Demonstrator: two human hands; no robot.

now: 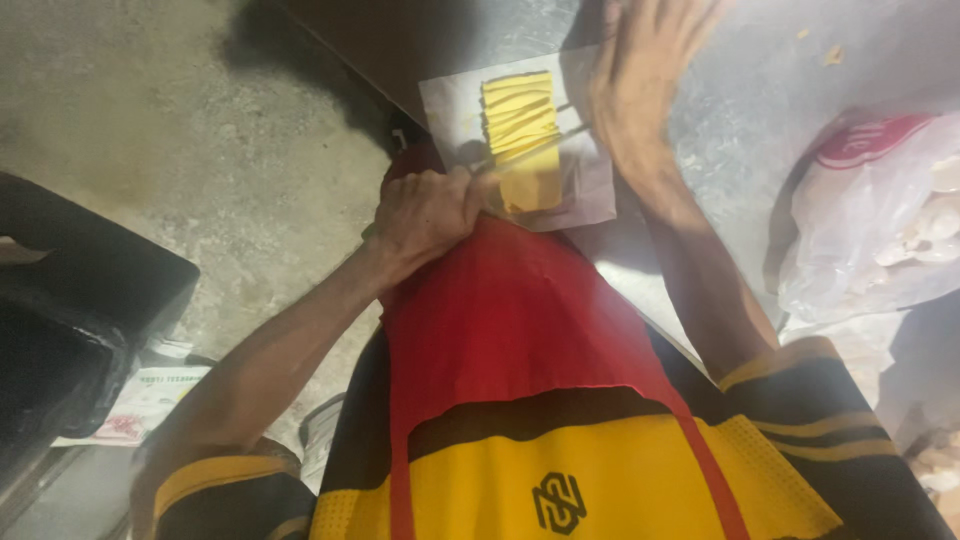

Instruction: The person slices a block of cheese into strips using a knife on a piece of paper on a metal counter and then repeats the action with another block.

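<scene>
A stack of yellow cheese slices (520, 130) lies on a square of white paper (590, 185) at the edge of a metal counter (750, 90). My left hand (425, 212) is a closed fist at the paper's near corner, gripping a thin stick or knife handle (540, 142) that lies across the slices. On the counter just right of the slices rests my right hand (640, 70), fingers spread and palm down, holding nothing that I can see. A red apron (510, 310) hangs in front of me.
A clear plastic bag (880, 220) with pale pieces inside sits on the counter at the right. To the left is a concrete floor (150, 110), with a dark bin (60, 320) and some paper at the lower left.
</scene>
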